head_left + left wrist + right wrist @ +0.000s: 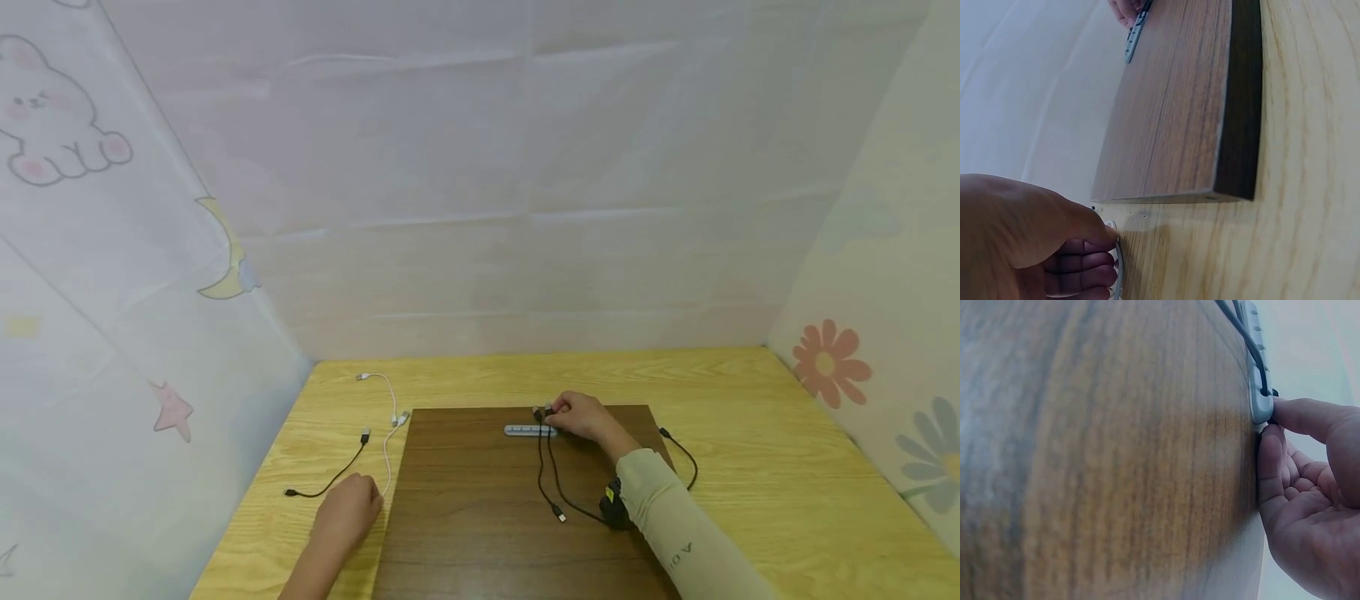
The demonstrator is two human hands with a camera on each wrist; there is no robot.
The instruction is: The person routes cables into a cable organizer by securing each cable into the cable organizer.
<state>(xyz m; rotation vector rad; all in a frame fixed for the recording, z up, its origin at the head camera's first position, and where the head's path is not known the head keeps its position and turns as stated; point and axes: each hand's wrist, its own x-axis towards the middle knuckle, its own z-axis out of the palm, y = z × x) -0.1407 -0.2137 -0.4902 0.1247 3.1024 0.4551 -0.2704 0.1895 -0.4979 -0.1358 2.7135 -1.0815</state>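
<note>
My right hand (585,417) pinches the connector end of a black USB cable (555,467) between thumb and index finger, at the right end of a grey slotted cable holder (517,431). In the right wrist view that cable (1263,369) lies in the holder's end slot (1262,411). A second black cable (541,475) crosses the holder just to the left. My left hand (347,510) is loosely curled at the board's left side, beside a white cable (387,458). In the left wrist view the white cable (1120,265) passes by the fingertips, apparently not gripped.
The holder sits near the far edge of a thick brown board (457,500) on a yellow wood table (772,467). Another white cable (390,392) and a black cable (333,479) lie on the left. One more black cable (686,454) lies right of the board.
</note>
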